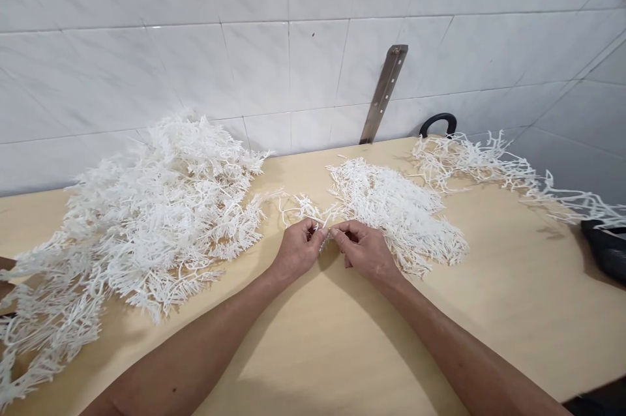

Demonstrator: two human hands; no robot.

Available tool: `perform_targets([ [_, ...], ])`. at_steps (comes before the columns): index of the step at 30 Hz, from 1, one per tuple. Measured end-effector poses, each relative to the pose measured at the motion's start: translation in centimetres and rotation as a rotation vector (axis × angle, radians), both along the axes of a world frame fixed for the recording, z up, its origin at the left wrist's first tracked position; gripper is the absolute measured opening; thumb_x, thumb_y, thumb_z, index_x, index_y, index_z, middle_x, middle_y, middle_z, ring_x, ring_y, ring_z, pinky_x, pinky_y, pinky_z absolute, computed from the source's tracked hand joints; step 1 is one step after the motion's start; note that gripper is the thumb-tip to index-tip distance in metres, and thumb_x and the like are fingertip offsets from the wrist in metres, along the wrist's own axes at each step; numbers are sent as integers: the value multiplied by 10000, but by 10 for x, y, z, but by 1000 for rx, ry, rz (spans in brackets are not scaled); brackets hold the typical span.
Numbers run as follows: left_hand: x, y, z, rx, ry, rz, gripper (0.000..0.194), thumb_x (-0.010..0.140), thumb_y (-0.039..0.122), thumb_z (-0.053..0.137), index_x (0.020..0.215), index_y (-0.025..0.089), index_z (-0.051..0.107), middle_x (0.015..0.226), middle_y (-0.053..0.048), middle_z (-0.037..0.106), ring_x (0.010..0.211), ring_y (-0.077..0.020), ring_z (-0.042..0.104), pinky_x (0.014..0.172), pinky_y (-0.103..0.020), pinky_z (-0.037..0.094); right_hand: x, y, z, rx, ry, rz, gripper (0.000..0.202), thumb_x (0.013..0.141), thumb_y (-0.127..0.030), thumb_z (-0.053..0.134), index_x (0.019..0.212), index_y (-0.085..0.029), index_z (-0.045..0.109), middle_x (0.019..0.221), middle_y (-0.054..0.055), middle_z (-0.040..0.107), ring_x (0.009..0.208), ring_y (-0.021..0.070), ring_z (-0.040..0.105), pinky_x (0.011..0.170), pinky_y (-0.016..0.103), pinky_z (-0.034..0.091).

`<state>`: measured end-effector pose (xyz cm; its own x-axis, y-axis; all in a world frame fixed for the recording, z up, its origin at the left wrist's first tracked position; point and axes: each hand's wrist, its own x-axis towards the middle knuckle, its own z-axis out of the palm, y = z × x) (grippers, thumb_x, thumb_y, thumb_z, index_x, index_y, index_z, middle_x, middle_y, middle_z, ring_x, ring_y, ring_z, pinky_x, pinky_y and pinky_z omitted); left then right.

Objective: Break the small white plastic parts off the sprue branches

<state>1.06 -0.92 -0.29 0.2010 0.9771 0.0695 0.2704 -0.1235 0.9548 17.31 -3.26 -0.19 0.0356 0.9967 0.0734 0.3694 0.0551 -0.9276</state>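
My left hand (299, 248) and my right hand (364, 250) meet near the middle of the wooden table (303, 344), thumbs almost touching. Both pinch a thin white branching strand (307, 208), which spreads out just beyond my fingertips. Close behind and beside my right hand lies a flattened pile of white strands (398, 207). A much larger, fluffy heap of white branched pieces (171, 214) stands to the left of my left hand.
More white strands (469, 158) trail along the table's right side to a black object (606, 250) at the edge. A black ring-shaped handle (439, 122) and an upright metal strip (385, 93) are by the tiled wall (254, 70).
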Motion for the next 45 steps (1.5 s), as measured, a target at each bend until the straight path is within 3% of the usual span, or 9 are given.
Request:
perform_targets([
  [12, 0, -3, 4, 25, 61, 7, 238, 852, 372, 553, 703, 193, 509, 610, 37, 490, 585, -122, 450, 579, -260, 352, -4, -1, 1, -4, -71, -19, 266, 846, -432, 589, 856, -196, 709, 678, 16, 673, 414, 118, 526, 426, 263, 444],
  [23, 3, -4, 7, 45, 132, 38, 231, 837, 327, 532, 656, 198, 468, 582, 41, 472, 566, -118, 427, 562, -256, 333, -7, -1, -5, 121, -158, -84, 188, 822, -338, 579, 814, -197, 704, 679, 14, 681, 516, 140, 571, 484, 255, 439],
  [33, 1, -5, 8, 17, 43, 30, 290, 823, 418, 589, 661, 187, 524, 582, 35, 506, 556, -111, 463, 552, -241, 347, -5, -2, -5, 159, -99, -20, 219, 853, -353, 552, 846, -191, 699, 708, 27, 679, 548, 146, 570, 489, 258, 430],
  [38, -1, 0, 5, -28, 27, -11, 272, 832, 403, 573, 672, 183, 552, 564, 22, 538, 541, -123, 497, 530, -237, 367, -6, -3, -6, 152, -112, -6, 226, 864, -376, 568, 823, -192, 691, 691, 23, 675, 543, 144, 564, 500, 261, 427],
  [45, -3, 2, 7, -45, 69, 30, 262, 799, 397, 617, 664, 174, 597, 570, 17, 553, 534, -124, 499, 531, -242, 375, -4, -1, -10, 187, -149, -18, 182, 857, -342, 585, 802, -204, 689, 710, 17, 685, 606, 156, 593, 580, 282, 458],
])
